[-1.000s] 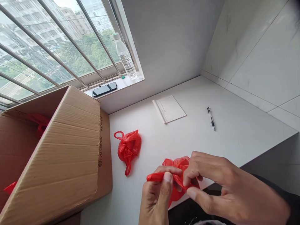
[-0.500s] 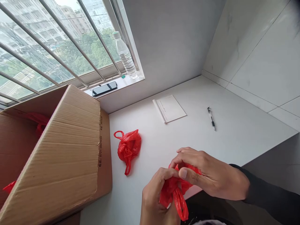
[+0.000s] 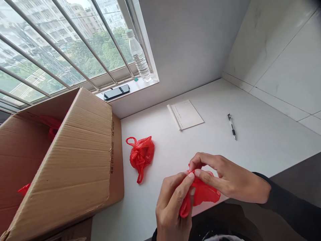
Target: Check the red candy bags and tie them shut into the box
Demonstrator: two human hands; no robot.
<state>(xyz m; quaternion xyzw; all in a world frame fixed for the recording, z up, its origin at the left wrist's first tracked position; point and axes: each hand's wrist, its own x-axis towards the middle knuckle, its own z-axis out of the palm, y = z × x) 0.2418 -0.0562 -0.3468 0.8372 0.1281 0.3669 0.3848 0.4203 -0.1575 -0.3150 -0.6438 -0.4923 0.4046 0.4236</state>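
Close to the table's front edge, a red plastic bag (image 3: 204,191) is held between my two hands. My left hand (image 3: 175,201) is closed on it, with its fingertips pinching the gathered top and a red loop hanging below the fingers. Thumb and fingers of my right hand (image 3: 220,174) pinch the same top, almost touching the left fingertips. What the bag contains, if anything, is hidden. Farther left, a second red plastic bag (image 3: 142,155), knotted with its handle loops sticking out, lies on the white table (image 3: 160,137).
A large cardboard box (image 3: 75,157) stands open at the left with red plastic inside (image 3: 51,125). A notepad (image 3: 189,115) and a pen (image 3: 232,127) lie farther back. On the windowsill are a phone (image 3: 116,92) and a water bottle (image 3: 140,60).
My left fingers have risen to the bag's top and now pinch beside the right fingertips. More of the bag shows below the right hand. The view has shifted slightly.
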